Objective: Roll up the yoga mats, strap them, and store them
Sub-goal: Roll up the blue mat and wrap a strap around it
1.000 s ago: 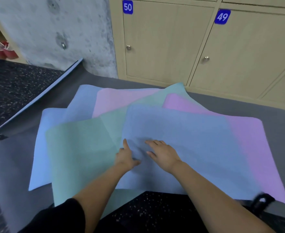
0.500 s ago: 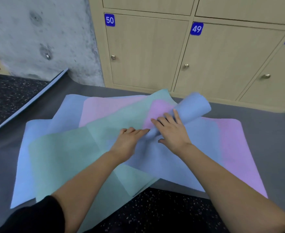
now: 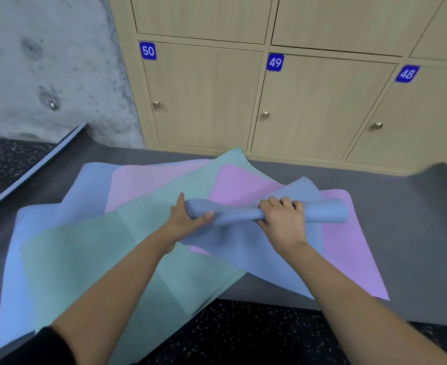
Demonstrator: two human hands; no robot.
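wall: concrete wall (image 3: 45, 61), top left, butts against the lockers.
floor: dark speckled floor (image 3: 243, 335), along the left side and near edge.
pale blue mat: pale blue mat (image 3: 9, 272), flat, leftmost in the fanned pile.
green mat: green mat (image 3: 85, 259), flat, overlapping the pale blue mat; near corner reaches past the grey mat's edge.
rear pink mat: rear pink mat (image 3: 148, 185), flat, partly under the green mat.
left hand: left hand (image 3: 188, 219) grips the left end of the rolled part, thumb across its front.
blue mat: blue mat (image 3: 243, 254), top of pile, centre-right. One end wound into a thin, uneven roll held just above the pile; the rest lies unrolled toward the camera.
right hand: right hand (image 3: 283, 219) clamped on the roll right of centre, fingers curled over the top. Hands apart.
pink mat: pink mat (image 3: 348, 248), flat under the blue mat, right side.
grey mat: grey mat (image 3: 406, 233), under the whole pile; far-right edge curled up.
lockers: wooden lockers (image 3: 322, 114), doors 50, 49, 48 closed, behind the mats.
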